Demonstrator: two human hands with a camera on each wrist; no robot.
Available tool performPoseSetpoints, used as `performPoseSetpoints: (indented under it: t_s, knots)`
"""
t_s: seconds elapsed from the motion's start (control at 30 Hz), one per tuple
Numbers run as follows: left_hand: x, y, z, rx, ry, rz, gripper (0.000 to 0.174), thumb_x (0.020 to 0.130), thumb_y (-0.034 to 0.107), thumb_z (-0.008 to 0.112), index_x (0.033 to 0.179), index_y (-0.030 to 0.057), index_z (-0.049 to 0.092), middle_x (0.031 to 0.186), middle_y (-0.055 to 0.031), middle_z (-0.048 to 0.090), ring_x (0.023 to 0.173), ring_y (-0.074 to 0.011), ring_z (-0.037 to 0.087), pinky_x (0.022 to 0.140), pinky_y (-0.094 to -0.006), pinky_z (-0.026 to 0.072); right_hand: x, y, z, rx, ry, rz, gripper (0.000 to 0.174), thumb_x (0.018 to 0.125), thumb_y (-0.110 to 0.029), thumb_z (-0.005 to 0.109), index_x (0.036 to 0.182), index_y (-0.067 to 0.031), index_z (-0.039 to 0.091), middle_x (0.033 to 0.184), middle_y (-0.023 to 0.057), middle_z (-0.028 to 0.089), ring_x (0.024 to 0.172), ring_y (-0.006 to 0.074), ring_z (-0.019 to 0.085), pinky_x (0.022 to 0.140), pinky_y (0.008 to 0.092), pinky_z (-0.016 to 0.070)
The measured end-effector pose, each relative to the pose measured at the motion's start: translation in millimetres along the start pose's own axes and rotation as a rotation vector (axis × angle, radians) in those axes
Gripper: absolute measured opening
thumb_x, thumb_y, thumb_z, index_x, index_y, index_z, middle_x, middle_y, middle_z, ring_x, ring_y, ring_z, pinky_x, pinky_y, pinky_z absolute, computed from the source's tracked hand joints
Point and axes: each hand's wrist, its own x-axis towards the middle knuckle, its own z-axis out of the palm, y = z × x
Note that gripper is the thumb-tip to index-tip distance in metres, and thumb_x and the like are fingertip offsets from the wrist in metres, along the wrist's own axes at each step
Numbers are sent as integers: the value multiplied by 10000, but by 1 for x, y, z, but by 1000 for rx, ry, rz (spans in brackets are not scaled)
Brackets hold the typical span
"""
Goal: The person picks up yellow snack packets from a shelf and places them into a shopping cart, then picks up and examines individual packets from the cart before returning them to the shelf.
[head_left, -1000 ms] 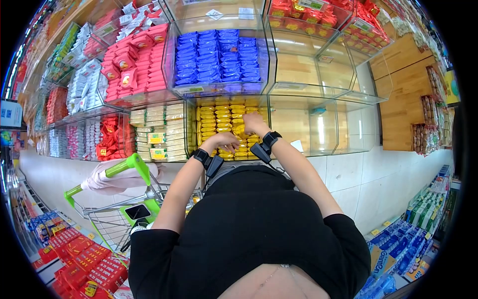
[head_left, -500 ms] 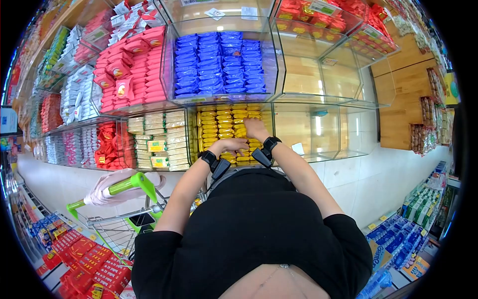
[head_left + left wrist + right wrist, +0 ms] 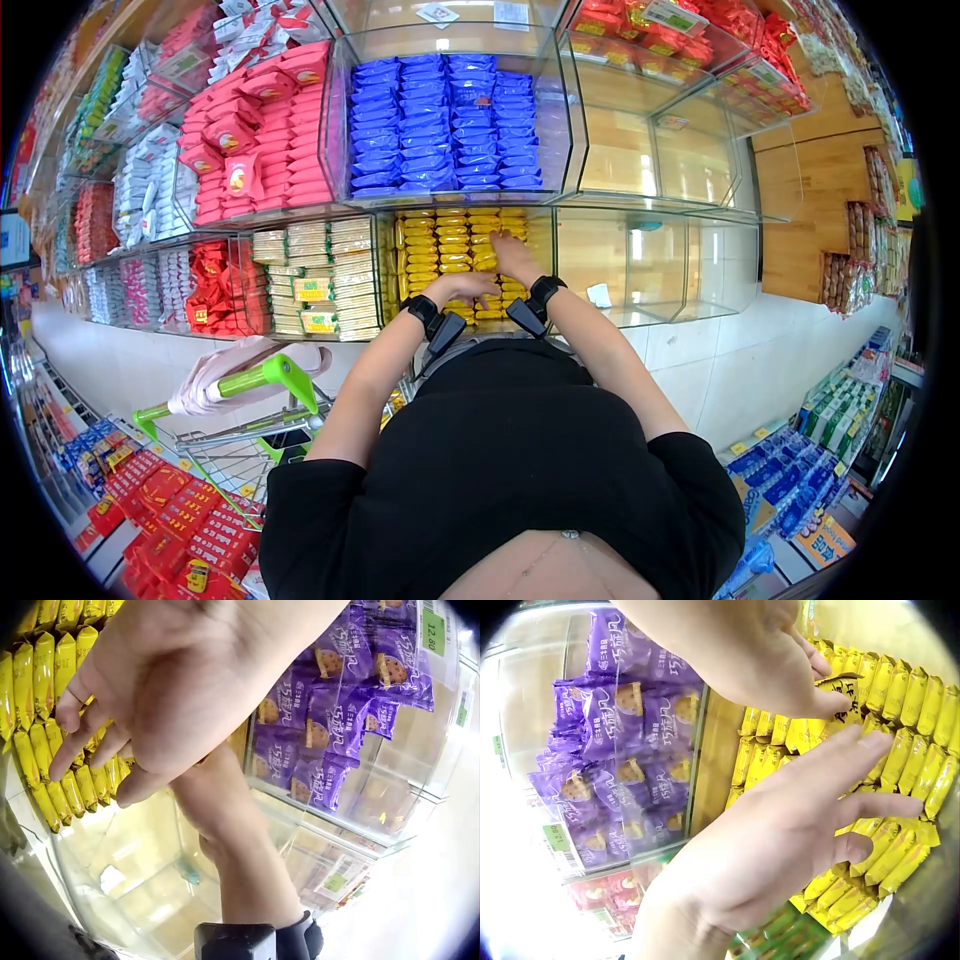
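Yellow packets lie in rows in a clear-walled bin. My left hand hovers over them at the near side, palm down, fingers spread and loosely bent, with nothing in it. Farther up and to the right, my right hand reaches into the rows; in the right wrist view its thumb and fingers pinch a yellow packet with dark lettering. In the left wrist view my right hand is partly hidden behind the left palm.
Above the yellow bin is a bin of blue-purple packets. Tan packs stand to the left, a bare-bottomed clear bin to the right. A cart with a green handle is at the lower left.
The view has shifted slightly over the shelves. Both hands stay over the yellow packets, with only small movements of hands and fingers.
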Motion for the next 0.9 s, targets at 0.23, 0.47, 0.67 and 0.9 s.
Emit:
performPoseSetpoints:
  t_s: [0.23,0.47,0.67,0.9]
  knots:
    - [4,1,1,-102,40,-11,707,811,289,504,1336,67,87,1076,-116,508,734,-113,581,442,-211,354,0,6,9,60,52,18,491,578,-2,625,1012,26,396,993,263,438,853,411,514,689,408,466]
    - [12,-5,-3,-89,48,-54,669,834,303,483,1319,8,128,1101,-124,503,748,-102,595,434,-188,362,11,19,28,92,60,49,474,560,7,627,980,4,408,981,248,438,836,403,506,691,412,450]
    - [11,-3,-2,-153,56,-74,507,838,313,467,1233,47,291,978,-110,547,644,-82,549,436,-189,345,12,28,35,221,61,44,432,548,-37,656,913,-39,424,923,197,453,832,377,488,697,404,425]
    - [-3,8,7,-179,149,-107,401,834,338,465,1151,99,404,1005,-6,504,827,-63,583,572,-195,345,14,34,38,241,54,8,442,542,-62,671,920,-53,442,906,189,458,840,363,488,702,391,421]
